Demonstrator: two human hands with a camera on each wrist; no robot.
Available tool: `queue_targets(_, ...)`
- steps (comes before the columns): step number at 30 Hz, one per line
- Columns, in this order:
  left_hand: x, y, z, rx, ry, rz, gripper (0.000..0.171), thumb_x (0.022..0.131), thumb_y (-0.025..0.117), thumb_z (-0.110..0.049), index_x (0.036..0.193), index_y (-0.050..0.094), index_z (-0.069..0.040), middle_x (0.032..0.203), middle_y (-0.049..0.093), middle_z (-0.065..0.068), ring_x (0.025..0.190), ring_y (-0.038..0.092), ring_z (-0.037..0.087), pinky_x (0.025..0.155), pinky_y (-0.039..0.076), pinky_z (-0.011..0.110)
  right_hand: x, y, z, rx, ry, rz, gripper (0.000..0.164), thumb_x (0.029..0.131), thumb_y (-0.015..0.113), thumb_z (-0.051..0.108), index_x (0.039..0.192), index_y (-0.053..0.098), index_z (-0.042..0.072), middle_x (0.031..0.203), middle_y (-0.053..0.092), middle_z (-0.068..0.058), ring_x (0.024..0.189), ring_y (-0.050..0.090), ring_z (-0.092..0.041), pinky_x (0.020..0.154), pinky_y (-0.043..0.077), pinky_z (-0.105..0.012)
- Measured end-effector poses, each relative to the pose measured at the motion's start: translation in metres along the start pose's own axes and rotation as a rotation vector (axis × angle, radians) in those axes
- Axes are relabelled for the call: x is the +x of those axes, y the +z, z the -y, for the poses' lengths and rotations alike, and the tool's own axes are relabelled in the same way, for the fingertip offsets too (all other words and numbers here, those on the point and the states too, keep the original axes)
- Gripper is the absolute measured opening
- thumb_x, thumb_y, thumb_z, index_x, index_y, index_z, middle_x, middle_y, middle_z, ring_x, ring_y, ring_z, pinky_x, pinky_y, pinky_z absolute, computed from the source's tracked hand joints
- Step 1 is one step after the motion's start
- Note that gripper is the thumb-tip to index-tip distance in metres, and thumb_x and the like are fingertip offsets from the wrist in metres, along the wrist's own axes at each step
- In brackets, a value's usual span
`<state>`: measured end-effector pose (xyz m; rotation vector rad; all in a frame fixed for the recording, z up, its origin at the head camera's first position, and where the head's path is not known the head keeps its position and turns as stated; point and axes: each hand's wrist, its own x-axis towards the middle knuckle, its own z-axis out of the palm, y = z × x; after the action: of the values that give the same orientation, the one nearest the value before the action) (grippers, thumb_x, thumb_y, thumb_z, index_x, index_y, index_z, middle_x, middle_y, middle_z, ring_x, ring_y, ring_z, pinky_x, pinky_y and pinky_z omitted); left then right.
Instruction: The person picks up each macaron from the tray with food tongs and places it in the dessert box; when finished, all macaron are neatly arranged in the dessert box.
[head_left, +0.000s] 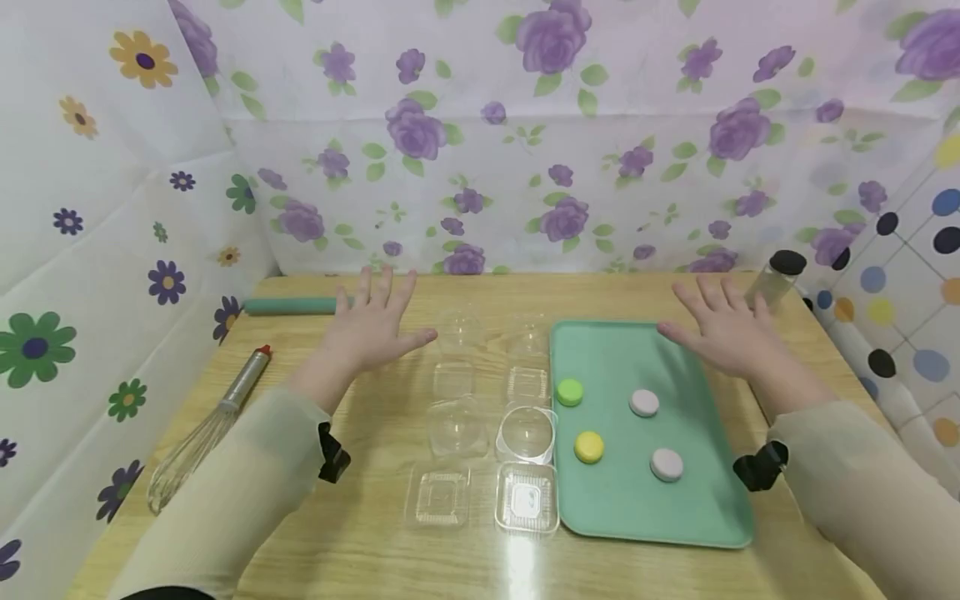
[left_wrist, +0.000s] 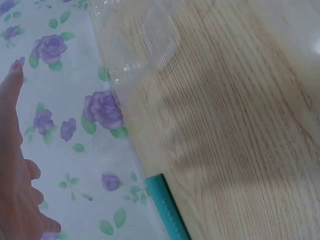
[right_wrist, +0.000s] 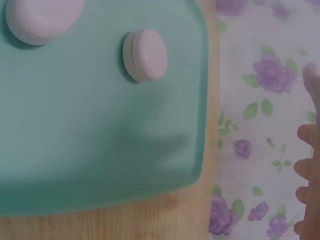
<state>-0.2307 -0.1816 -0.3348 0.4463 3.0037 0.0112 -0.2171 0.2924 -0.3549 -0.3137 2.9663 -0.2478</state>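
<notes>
My left hand [head_left: 372, 329] hovers palm down with its fingers spread, overlapping the end of a green rolling pin [head_left: 288, 307] in the head view. Fingers also spread, my right hand [head_left: 722, 332] is held over the far right edge of a green tray [head_left: 622, 517]. Neither hand holds anything. On the tray lie a green macaron [head_left: 570, 392], a yellow macaron [head_left: 588, 447] and two pale pink macarons [head_left: 644, 403], one of which shows its two shells and filling [right_wrist: 145, 55] in the right wrist view. Clear plastic boxes [head_left: 527, 498] with domed lids [head_left: 457, 429] stand between the hands.
A whisk [head_left: 228, 406] with a steel handle lies on the left of the wooden table [head_left: 360, 542]. At the back right is a jar [head_left: 776, 277] with a black lid, partly behind my right hand. Flowered cloth [head_left: 465, 125] covers the walls close behind the table.
</notes>
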Motion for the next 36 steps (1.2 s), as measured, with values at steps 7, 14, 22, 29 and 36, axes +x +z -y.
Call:
queue_targets(7,-0.013,-0.002,-0.019,-0.056,0.075,-0.014,0.098,0.082,0.029,-0.078,0.149,-0.014,-0.021,0.154,-0.01,0.016,0.137,-0.015,0.04,0.103,0.001,0.067,-0.012,0.001,-0.001,0.014,-0.051,-0.044,0.084,0.09,0.033,0.066,0.152,0.004,0.018,0.154,-0.004,-0.021,0.135,-0.011,-0.047,0.098,-0.01,-0.069)
queue_targets(14,-0.03,0.004,-0.04,-0.116,0.203,-0.051,0.105,0.079,0.031,-0.08,0.15,-0.011,-0.015,0.155,-0.004,0.015,0.14,-0.003,0.037,0.11,0.008,0.054,-0.03,0.0,-0.001,0.142,-0.098,-0.069,0.082,0.092,0.047,0.055,0.151,0.011,0.012,0.153,0.007,-0.024,0.133,0.005,-0.053,0.099,0.005,-0.071)
queue_targets(22,-0.05,0.024,-0.059,-0.183,0.331,-0.055,0.108,0.079,0.052,-0.07,0.151,-0.002,-0.011,0.155,0.007,0.014,0.138,0.016,0.039,0.107,0.017,0.057,-0.049,0.012,-0.012,0.253,-0.079,-0.089,0.081,0.091,0.053,0.049,0.151,0.015,0.011,0.15,0.016,-0.028,0.128,0.013,-0.058,0.094,0.011,-0.072)
queue_targets(29,-0.063,0.043,-0.069,-0.218,0.375,0.011,0.114,0.072,0.057,-0.073,0.151,0.006,-0.011,0.155,0.012,0.011,0.136,0.02,0.039,0.104,0.019,0.061,-0.059,0.029,-0.028,0.328,-0.1,-0.158,0.076,0.091,0.06,0.038,0.147,0.024,0.001,0.145,0.027,-0.029,0.13,0.021,-0.051,0.102,0.007,-0.066)
queue_targets(36,-0.068,0.058,-0.079,-0.255,0.43,0.063,0.115,0.068,0.066,-0.069,0.152,0.009,-0.015,0.154,0.02,0.009,0.136,0.023,0.037,0.104,0.019,0.061,-0.065,0.045,-0.052,0.379,-0.045,-0.139,0.08,0.091,0.06,0.039,0.148,0.02,0.0,0.145,0.025,-0.032,0.125,0.025,-0.055,0.097,0.015,-0.069)
